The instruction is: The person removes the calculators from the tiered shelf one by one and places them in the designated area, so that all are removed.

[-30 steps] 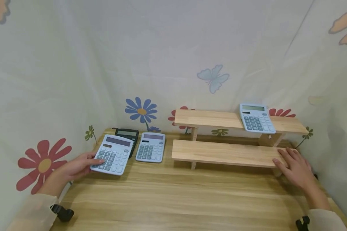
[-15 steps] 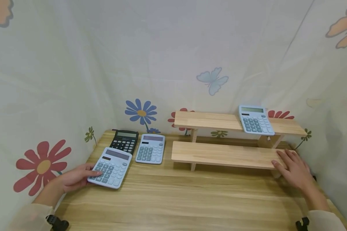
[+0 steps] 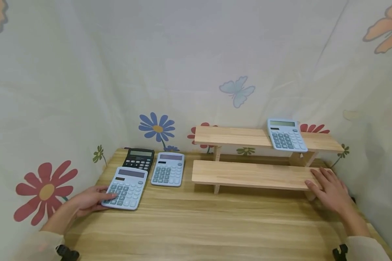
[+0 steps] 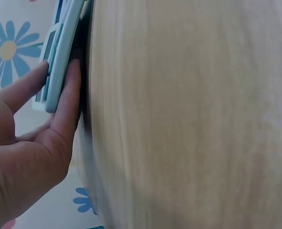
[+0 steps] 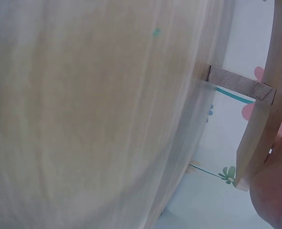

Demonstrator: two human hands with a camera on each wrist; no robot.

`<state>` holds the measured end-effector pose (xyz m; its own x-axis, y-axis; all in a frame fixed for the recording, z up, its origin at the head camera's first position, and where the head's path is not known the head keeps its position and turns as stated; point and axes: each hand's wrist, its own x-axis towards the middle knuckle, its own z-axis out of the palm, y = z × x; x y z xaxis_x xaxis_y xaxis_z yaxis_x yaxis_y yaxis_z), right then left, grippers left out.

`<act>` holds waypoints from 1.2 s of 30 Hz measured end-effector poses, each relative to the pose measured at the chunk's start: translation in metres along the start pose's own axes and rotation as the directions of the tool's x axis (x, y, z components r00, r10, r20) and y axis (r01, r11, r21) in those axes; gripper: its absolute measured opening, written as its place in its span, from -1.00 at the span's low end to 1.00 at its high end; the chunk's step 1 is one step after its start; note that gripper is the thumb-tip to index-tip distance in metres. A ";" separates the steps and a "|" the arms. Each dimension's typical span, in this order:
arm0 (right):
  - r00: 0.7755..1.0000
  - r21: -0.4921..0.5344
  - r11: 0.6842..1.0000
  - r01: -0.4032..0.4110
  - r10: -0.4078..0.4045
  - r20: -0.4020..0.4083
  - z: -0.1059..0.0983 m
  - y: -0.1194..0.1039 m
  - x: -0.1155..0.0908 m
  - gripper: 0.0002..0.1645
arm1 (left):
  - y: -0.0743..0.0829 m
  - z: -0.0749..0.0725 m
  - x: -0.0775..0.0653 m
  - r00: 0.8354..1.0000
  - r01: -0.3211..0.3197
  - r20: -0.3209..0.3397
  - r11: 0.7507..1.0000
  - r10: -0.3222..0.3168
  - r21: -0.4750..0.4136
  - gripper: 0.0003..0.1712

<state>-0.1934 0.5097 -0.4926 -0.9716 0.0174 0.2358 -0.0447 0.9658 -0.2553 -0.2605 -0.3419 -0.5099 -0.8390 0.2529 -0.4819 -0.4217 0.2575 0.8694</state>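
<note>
Light-blue calculator (image 3: 131, 186) pinched between thumb and fingers of the left hand (image 3: 90, 200), at the left of the table (image 3: 196, 232).
Its long axis runs away from the person, leaning slightly right, display end farthest, keys up. Four calculators in all: this one, one black calculator (image 3: 139, 158) just beyond, one matching calculator (image 3: 167, 169) beside that, and one shelved calculator (image 3: 287, 135) on the upper board (image 3: 232, 136) of the single stand (image 3: 217, 153); the right hand (image 3: 331, 192) rests, fingers extended, on the lower board (image 3: 248, 174).
</note>
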 end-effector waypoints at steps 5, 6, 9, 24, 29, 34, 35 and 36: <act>1.000 0.009 1.000 0.002 -0.002 0.006 0.002 0.000 -0.004 -0.09 | 0.005 0.007 -0.003 0.999 0.003 -0.053 0.998 0.001 0.064 -0.02; 1.000 0.011 1.000 0.001 -0.001 0.008 0.003 -0.001 -0.004 -0.09 | 0.006 0.008 -0.004 0.998 -0.001 -0.056 0.997 0.006 0.082 -0.04; 1.000 0.014 1.000 -0.002 0.002 0.009 0.002 -0.002 -0.004 -0.08 | 0.009 0.009 -0.006 0.997 -0.012 -0.071 0.991 0.022 0.134 -0.07; 1.000 0.003 1.000 0.013 -0.013 0.019 -0.008 -0.004 0.000 -0.09 | 0.020 0.017 -0.011 0.978 0.021 -0.200 0.912 0.067 0.409 -0.05; 1.000 -0.001 1.000 0.025 -0.025 -0.001 -0.009 -0.002 0.001 -0.11 | 0.019 0.018 -0.012 0.974 0.020 -0.215 0.912 0.076 0.411 -0.06; 0.999 0.016 0.999 0.042 -0.042 -0.003 -0.006 -0.004 0.001 -0.12 | 0.021 0.016 -0.016 0.965 0.038 -0.244 0.874 0.093 0.485 -0.05; 0.999 0.021 0.999 0.042 -0.041 -0.001 -0.006 -0.004 0.001 -0.12 | 0.022 0.016 -0.017 0.964 0.038 -0.247 0.869 0.098 0.494 -0.05; 0.999 0.023 0.999 0.039 -0.039 -0.002 -0.005 -0.004 0.001 -0.12 | 0.022 0.015 -0.017 0.964 0.037 -0.247 0.864 0.102 0.502 -0.03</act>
<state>-0.1929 0.5068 -0.4864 -0.9688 -0.0199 0.2470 -0.0878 0.9597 -0.2671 -0.2503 -0.3265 -0.4844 -0.9365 0.0397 -0.3485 -0.2229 0.7000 0.6785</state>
